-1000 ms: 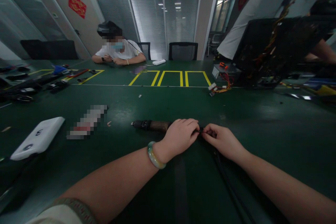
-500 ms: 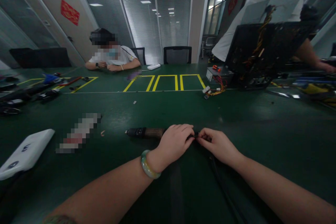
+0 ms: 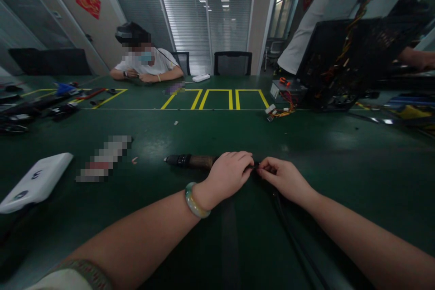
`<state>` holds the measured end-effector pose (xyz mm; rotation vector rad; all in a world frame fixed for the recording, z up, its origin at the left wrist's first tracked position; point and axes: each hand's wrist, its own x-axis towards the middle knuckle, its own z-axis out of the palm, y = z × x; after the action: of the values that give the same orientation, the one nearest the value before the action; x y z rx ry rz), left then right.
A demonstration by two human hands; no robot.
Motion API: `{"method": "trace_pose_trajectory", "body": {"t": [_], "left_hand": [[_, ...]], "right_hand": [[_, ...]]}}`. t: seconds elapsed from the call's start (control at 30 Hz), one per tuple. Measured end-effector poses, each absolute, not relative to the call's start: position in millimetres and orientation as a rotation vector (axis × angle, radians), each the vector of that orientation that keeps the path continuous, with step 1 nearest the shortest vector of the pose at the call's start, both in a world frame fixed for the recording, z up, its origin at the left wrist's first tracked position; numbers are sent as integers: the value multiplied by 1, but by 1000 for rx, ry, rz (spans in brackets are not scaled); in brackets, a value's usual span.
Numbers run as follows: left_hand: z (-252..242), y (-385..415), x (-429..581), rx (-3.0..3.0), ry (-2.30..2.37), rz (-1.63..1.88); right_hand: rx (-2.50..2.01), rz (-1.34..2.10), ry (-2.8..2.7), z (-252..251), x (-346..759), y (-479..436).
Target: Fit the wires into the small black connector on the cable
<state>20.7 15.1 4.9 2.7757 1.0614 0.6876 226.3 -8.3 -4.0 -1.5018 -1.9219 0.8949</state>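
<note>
Black corded tool [image 3: 176, 160], brown grip [image 3: 203, 161], lying flat

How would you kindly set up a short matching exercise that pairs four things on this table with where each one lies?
Things:
1. Bangle
2. Black cable
3. Dark tool with a brown grip
4. White case

Places:
A. Near the table's left side
B. Around the wrist of the left hand
C. Partly behind the left hand
D. Running toward the person from the right hand

Pairs: 1-B, 2-D, 3-C, 4-A
</note>
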Motion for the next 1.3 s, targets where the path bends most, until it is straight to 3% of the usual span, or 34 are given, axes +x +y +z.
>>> {"method": "trace_pose_trajectory", "body": {"t": [1.3], "left_hand": [[5, 16, 21, 2752, 1048, 688]], "right_hand": [[-1501, 938, -1906, -5, 226, -7]]}}
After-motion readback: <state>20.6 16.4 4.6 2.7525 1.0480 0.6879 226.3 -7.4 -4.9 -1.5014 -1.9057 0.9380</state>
